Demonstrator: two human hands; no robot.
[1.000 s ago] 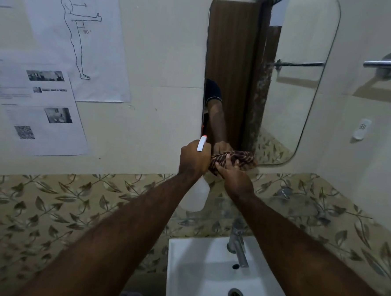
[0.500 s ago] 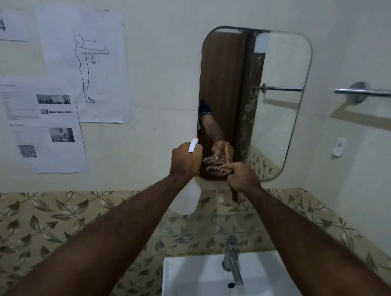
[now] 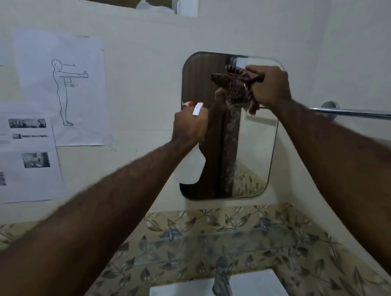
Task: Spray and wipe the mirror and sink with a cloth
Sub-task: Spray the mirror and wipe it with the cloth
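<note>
A rounded wall mirror hangs above the white sink. My right hand grips a striped brown cloth and presses it against the mirror's upper part. My left hand holds a white spray bottle by its neck at the mirror's left edge; the bottle hangs below the fist, and its red and white trigger head shows above the fingers. The mirror reflects the cloth and part of my arm.
A chrome tap stands at the sink's back. A chrome towel bar runs along the right wall. Printed paper sheets are stuck on the left wall. Leaf-patterned tiles line the wall below the mirror.
My right hand has carried the cloth from the mirror's bottom edge up to its top. The view has tilted upward, and the left hand keeps the bottle at the mirror's left side.
</note>
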